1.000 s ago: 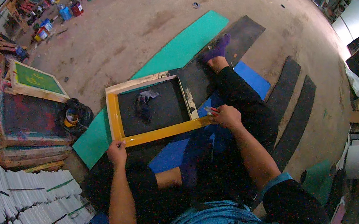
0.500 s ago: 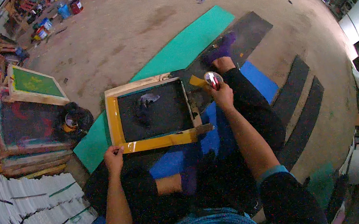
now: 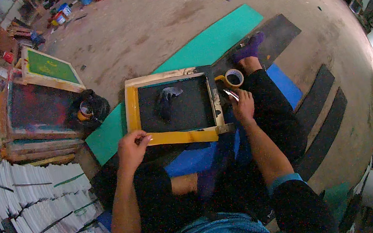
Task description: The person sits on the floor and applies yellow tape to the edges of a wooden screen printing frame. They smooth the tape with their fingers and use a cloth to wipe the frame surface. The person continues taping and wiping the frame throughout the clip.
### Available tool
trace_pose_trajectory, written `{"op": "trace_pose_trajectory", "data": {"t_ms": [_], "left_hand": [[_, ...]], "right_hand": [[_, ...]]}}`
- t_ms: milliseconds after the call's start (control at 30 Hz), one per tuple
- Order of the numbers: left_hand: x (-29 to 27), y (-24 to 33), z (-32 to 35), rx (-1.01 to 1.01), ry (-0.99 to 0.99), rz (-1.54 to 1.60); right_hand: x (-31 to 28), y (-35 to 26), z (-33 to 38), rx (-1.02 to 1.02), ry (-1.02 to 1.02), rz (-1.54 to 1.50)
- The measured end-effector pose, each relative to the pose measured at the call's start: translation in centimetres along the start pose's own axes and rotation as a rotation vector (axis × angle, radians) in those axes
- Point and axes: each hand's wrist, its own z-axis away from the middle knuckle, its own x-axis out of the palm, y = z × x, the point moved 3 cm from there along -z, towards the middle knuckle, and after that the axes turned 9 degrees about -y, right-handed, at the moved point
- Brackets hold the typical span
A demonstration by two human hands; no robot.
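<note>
A wooden screen frame (image 3: 166, 76) with a dark mesh panel (image 3: 188, 113) lies in front of me. Tan tape covers its left side (image 3: 133, 109). Along its near side runs another tape strip (image 3: 185, 137), and my left hand (image 3: 134, 150) pinches that strip's left end at the near left corner. My right hand (image 3: 244, 106) is closed just off the frame's right side, on a small shiny, whitish thing (image 3: 231, 94) too blurred to name. Just beyond those fingers rests a tape roll (image 3: 229, 83), its short tail pointing left. A crumpled grey scrap (image 3: 171, 91) shows within the frame.
Green (image 3: 208, 39), blue (image 3: 284, 85) and black (image 3: 314, 100) sheets lie under and around my legs. At left are stacked frames (image 3: 37, 109), a green screen (image 3: 53, 72), a black bundle (image 3: 95, 104) and piled white paper (image 3: 48, 204). Paint cans (image 3: 60, 18) stand far left.
The tape roll has left my right hand and rests beyond it; that hand has drawn nearer with the shiny thing. My left hand has shifted inward and lifts the strip's end slightly.
</note>
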Motion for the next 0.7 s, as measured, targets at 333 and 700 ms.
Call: {"op": "trace_pose_trajectory", "data": {"t_ms": [333, 700], "left_hand": [[-3.1, 11.4, 1.3, 0.407, -0.003, -0.317], [-10.3, 12.4, 2.9, 0.386, 0.177, -0.175]], "right_hand": [[-4.1, -18.1, 2.2, -0.320, -0.927, -1.199], [-5.0, -14.5, 3.4, -0.196, -1.007, -1.062]]}}
